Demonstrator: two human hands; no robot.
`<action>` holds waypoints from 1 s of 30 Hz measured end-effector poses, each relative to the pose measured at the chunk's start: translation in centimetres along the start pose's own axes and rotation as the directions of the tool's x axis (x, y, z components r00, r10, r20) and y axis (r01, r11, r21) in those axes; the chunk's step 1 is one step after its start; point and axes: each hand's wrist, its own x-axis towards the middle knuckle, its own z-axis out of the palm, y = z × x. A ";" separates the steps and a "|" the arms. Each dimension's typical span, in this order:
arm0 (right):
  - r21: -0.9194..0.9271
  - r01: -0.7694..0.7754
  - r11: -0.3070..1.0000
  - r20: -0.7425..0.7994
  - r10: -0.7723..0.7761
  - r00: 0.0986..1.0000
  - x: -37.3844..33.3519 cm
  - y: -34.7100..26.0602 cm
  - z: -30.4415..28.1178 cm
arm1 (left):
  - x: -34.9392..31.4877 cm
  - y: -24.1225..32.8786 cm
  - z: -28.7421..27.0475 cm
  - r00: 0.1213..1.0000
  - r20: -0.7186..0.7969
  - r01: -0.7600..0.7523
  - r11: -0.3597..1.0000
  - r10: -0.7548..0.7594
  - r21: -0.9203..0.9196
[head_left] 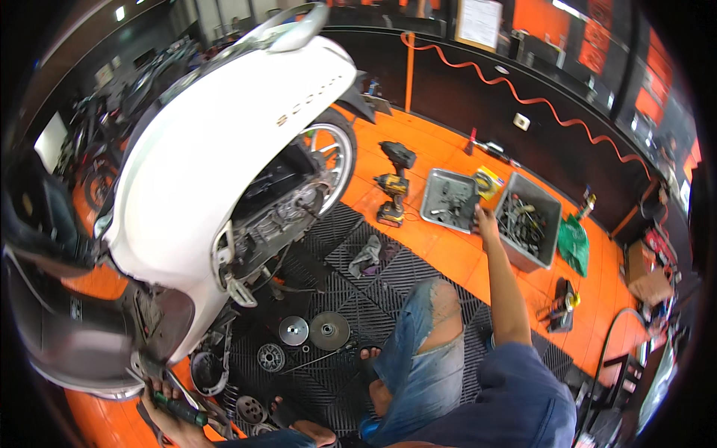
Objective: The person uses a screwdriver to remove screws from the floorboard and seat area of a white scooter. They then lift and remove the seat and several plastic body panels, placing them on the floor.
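A white scooter [202, 112] stands on my left, its engine side [276, 224] uncovered below the body panel. Down at the scooter's lower front, my left hand [160, 392] is closed around a tool with a dark green handle [183, 411], which looks like a screwdriver. My right arm stretches out ahead to a grey tray [428, 201] of small metal parts. At the tray's near right corner my right hand [484, 221] has its fingers drawn together on something dark that I cannot make out.
Right of the tray is a grey bin [549, 257] full of tools; left of it, a cordless impact wrench [393, 187]. A metal disc [330, 331], another disc and a drum lie on the black mat [321, 388] near my feet. A green bag [573, 245] lies beside the bin.
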 end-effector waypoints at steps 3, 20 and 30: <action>0.086 -0.012 0.996 0.255 -0.010 0.967 -8.9 0.6 3.5 | -0.8 0.1 1.8 0.999 0.016 -0.036 0.999 0.036 0.024; -0.077 0.778 0.624 0.691 -0.529 0.493 -31.3 -30.5 8.7 | -3.3 -6.6 9.6 0.926 0.280 0.198 0.958 -0.252 0.205; 0.294 0.804 0.517 0.952 -0.083 -0.294 -39.2 -28.7 23.6 | -3.4 -10.7 8.9 0.889 0.402 0.057 0.924 -0.220 0.379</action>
